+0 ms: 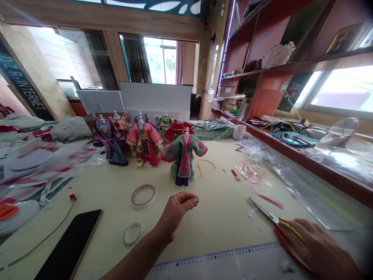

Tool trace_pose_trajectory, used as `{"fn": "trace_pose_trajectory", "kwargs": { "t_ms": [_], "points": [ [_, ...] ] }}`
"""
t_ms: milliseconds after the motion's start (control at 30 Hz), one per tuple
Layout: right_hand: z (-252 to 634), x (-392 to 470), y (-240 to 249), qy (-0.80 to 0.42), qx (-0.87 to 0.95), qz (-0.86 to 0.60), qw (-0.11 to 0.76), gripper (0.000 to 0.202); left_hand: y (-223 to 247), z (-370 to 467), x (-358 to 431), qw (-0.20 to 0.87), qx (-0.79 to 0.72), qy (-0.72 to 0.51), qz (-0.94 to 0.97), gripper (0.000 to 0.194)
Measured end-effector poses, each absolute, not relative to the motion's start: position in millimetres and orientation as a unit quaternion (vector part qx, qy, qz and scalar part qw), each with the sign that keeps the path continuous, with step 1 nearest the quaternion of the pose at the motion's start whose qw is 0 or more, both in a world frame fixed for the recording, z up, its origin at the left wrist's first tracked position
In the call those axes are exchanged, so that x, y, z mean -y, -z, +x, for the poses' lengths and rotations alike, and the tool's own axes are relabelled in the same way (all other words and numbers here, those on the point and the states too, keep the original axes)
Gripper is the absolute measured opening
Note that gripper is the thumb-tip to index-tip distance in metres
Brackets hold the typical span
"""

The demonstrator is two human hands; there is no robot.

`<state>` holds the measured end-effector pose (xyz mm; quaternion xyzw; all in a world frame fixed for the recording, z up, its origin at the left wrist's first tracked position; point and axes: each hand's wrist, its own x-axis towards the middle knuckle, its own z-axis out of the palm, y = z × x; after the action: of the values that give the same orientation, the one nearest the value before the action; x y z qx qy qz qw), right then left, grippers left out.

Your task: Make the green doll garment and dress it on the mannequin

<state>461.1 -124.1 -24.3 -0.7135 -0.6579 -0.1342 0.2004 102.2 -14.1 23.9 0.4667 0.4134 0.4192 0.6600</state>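
Note:
My left hand (177, 212) is held above the middle of the table, thumb and fingertips pinched together. Whatever is between them, if anything, is too small to make out. Just beyond it stands a small doll's robe (186, 151) in green with pink trim, on a white stand. At the right, my right hand (320, 245) lies over the handles of a pair of scissors (274, 218), one handle yellow and one red. The scissor blades rest on the table, pointing away to the left. A pink tassel (271, 200) lies just beyond the blades.
More dressed figures (142, 142) stand behind. Two tape rolls (143, 205) and a phone (70, 245) lie to the left. A clear ruler (215, 256) runs along the front. Bagged threads (252, 171) and a yellow cord (207, 160) lie farther right, beside a raised shelf edge (291, 155).

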Motion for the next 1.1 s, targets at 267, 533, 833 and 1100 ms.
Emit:
{"fn": "trace_pose_trajectory", "kwargs": {
  "t_ms": [267, 533, 833, 1100],
  "points": [
    [297.7, 23.1, -24.9, -0.259, 0.71, -0.498, 0.426, 0.018, -28.5, 124.6, -9.3, 0.643, -0.4, -0.427, 0.494, 0.016],
    [268.0, -9.7, -14.3, -0.335, 0.653, -0.448, 0.511, 0.011, -18.8, 115.0, -16.2, 0.591, -0.428, -0.452, 0.513, 0.017],
    [262.8, -4.7, -7.2, -0.253, 0.66, -0.467, 0.532, 0.012, -13.6, 117.3, -14.6, 0.47, -0.427, -0.451, 0.628, 0.015],
    [255.1, -7.0, 17.1, -0.213, 0.662, -0.475, 0.539, 0.014, 3.1, 116.3, -7.3, 0.368, -0.484, -0.486, 0.628, 0.022]
  ]
}}
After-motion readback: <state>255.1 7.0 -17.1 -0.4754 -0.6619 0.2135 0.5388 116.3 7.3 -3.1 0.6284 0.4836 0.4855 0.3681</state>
